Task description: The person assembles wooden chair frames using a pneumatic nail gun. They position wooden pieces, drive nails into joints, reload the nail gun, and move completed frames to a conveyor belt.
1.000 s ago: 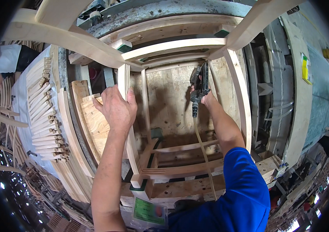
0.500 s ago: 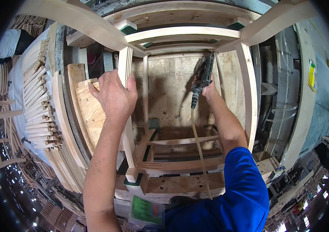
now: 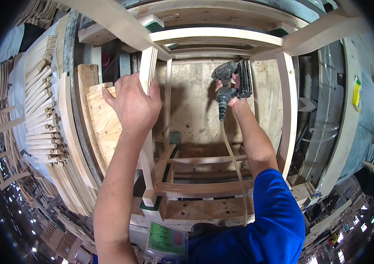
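A pale wooden chair frame (image 3: 287,110) lies in front of me, its side rails running toward me and its curved legs spreading outward at the far end. My left hand (image 3: 135,102) clasps the frame's left rail, thumb on the inner side and fingers on the outer. Inside the frame, near its far right corner, my right hand (image 3: 236,94) grips a dark pneumatic nail gun (image 3: 227,72) by the handle. A thin yellowish air hose (image 3: 230,149) runs from the tool back toward my body. Whether the gun's nose touches wood I cannot tell.
Beneath the frame is a wooden work board (image 3: 191,97) with green-padded blocks (image 3: 155,25). Turned sticks (image 3: 42,114) are stacked at the left, beside long slats (image 3: 70,132). A yellow box (image 3: 356,92) lies at the right. A badge (image 3: 166,240) hangs at my front.
My right hand has turned the nail gun, so its magazine now faces right and its body shows more. My left hand keeps its hold. The whole view has shifted slightly.
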{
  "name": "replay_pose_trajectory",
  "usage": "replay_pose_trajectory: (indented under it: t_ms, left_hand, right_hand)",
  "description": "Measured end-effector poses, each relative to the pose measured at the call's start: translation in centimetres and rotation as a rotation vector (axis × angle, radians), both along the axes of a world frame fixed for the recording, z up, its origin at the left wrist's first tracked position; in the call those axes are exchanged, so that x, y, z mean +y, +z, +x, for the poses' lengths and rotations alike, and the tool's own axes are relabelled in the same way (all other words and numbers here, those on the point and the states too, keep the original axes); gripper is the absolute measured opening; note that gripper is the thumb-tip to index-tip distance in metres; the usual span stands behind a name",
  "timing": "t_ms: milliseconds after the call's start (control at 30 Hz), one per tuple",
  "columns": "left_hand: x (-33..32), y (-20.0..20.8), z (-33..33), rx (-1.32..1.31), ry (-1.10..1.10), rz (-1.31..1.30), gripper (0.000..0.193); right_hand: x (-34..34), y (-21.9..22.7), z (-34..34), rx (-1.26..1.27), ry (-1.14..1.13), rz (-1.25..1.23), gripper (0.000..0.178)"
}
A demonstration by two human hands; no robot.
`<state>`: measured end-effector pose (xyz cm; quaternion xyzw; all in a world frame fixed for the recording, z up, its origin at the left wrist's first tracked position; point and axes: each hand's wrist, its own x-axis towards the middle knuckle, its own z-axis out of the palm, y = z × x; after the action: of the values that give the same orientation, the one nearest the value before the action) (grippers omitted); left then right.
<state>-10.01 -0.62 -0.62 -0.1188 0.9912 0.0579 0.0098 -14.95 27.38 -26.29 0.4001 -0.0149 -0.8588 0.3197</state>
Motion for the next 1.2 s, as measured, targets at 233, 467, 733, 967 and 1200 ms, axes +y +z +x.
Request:
replay_pose_trajectory:
  t_ms: [233, 467, 733, 967, 1200]
  left_hand:
    - [0.2, 0.3, -0.2, 0.037, -0.004, 0.074, 0.031]
    - [-0.6, -0.8, 0.6, 0.081, -0.007, -0.016, 0.034]
    - [-0.7, -1.8, 0.4, 0.310, -0.059, 0.087, 0.028]
    - [-1.2, -2.2, 0.9, 0.329, -0.051, 0.074, 0.027]
    - [-1.3, -1.9, 1.1, 0.297, -0.055, 0.103, 0.028]
  right_hand:
    - [1.0, 0.5, 1.2, 0.139, 0.672, 1.065, 0.059]
    - [-5.6, 10.4, 0.7, 1.687, 2.395, 1.497, 0.035]
    - [-4.4, 5.2, 8.6, 2.382, 3.004, 0.731, 0.028]
    - [-3.2, 3.4, 9.4, 2.088, 3.310, 0.405, 0.029]
    - [-4.2, 1.8, 11.2, 2.161, 3.640, 0.109, 0.034]
